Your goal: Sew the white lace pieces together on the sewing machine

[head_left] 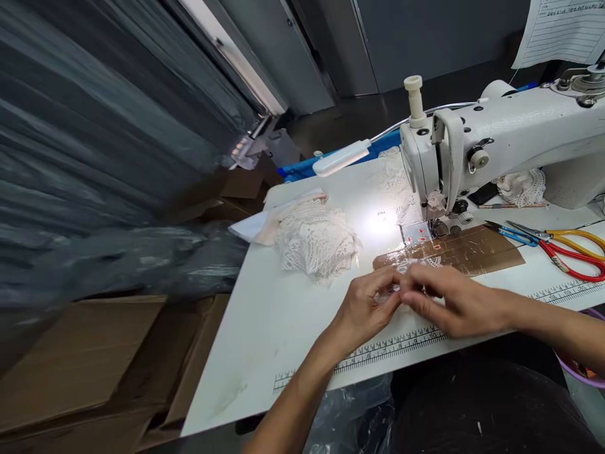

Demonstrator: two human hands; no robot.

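Observation:
A small piece of white lace is between my hands at the front of the sewing machine. My left hand pinches it with thumb and fingertips. My right hand is closed at the same lace, its fingertips almost meeting the left ones, slightly blurred. Much of the lace is hidden behind the fingers. Just beyond my hands lies a brown plate beside the needle area of the white sewing machine. A heap of white lace rests on the table to the left.
Scissors with red and yellow handles and blue-handled snips lie at the right. A ruler strip follows the table's front edge. A lamp lights the needle area. Cardboard boxes stand left.

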